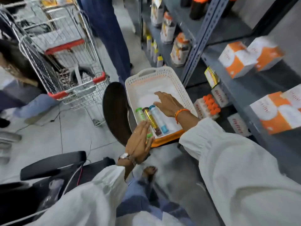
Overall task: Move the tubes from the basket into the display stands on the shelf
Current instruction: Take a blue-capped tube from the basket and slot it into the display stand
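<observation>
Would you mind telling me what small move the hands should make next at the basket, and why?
Probably close the right hand on the blue-capped tube. Both hands are open and hold nothing; the right one hovers in the basket with fingertips by that tube's cap, nearer than the left hand at the near rim. Three tubes lie side by side, and the display stand sits on the shelf to the right.

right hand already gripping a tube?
No: the right hand is spread open and flat over the white basket, fingertips just at the blue-capped tube, with no fingers closed around it.
</observation>
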